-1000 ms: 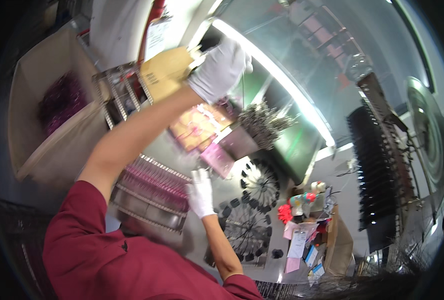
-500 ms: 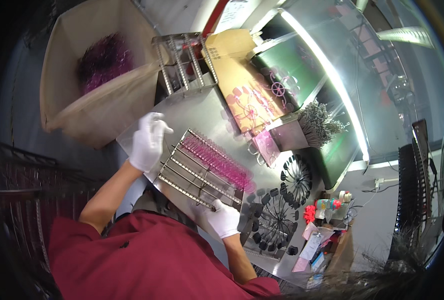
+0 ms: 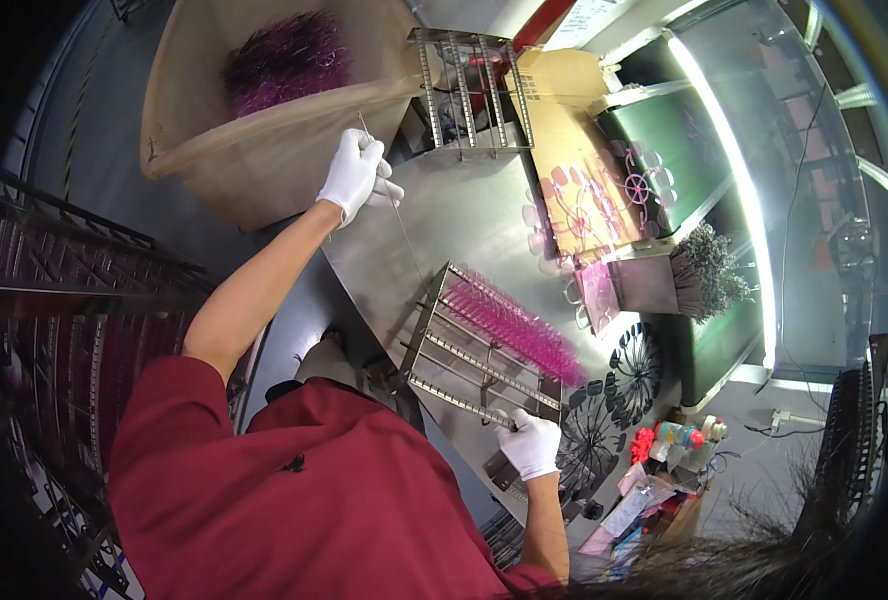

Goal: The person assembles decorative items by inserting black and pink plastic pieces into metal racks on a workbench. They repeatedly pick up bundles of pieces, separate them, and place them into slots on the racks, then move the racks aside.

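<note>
My white-gloved left hand (image 3: 352,178) is raised near the pale bin, fingers closed on a thin metal rod (image 3: 404,232) that slants down toward the rack. A metal rack (image 3: 464,345) with notched bars lies on the steel table. Along its far side stands a dense row of translucent purple-pink pieces (image 3: 514,327), too fine to tell apart. My right hand (image 3: 532,446), gloved in white as well, grips the rack's near right corner, thumb over the notched bar. Black round pieces with spokes (image 3: 589,435) lie just right of the rack.
A large pale bin (image 3: 294,140) at the upper left holds a purple tangle. Beside it stands another metal rack (image 3: 474,92). Farther right are cardboard (image 3: 562,130) with pink wheel-like pieces and a container (image 3: 649,287) of thin dark stems. Loaded racks (image 3: 94,330) stand at my left.
The view has shifted, moving the table rightward in the picture. My left hand has reached farther out toward the bin and now shows a thin rod. My right hand stays at the rack's corner.
</note>
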Tool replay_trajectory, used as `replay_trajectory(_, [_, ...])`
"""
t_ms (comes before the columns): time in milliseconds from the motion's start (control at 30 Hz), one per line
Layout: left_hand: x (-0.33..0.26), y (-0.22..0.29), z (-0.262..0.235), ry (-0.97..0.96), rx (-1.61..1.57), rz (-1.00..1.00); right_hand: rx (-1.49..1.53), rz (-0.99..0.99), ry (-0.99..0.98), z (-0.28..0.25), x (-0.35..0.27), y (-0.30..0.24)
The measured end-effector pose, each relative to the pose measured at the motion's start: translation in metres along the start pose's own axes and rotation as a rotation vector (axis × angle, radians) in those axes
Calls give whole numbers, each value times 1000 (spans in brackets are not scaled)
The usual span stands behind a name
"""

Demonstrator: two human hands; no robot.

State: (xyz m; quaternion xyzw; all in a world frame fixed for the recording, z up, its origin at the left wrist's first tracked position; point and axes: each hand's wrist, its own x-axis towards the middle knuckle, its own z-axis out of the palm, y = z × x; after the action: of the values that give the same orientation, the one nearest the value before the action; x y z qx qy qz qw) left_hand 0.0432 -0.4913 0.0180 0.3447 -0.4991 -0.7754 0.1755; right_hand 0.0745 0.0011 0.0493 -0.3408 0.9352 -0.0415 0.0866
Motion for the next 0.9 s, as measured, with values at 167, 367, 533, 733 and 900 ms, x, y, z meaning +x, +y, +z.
replay_trajectory(167, [-2, -22, -13, 77, -14, -114, 19, -12, -13, 0, 1, 11])
replay_trajectory(367, [7, -36, -22, 135, -135, -48, 55, -36, -11, -7, 7, 9])
replay_trajectory(533, [1, -28, -11, 54, -123, -142, 38, -27, -10, -5, 8, 9])
replay_trajectory(733, [-17, -96, -61, 246, -303, -240, 47, -54, 26, -12, 11, 7])
replay_trajectory(900, [-43, -116, -62, 143, -457, -253, 39, -26, -45, -23, 13, 5])
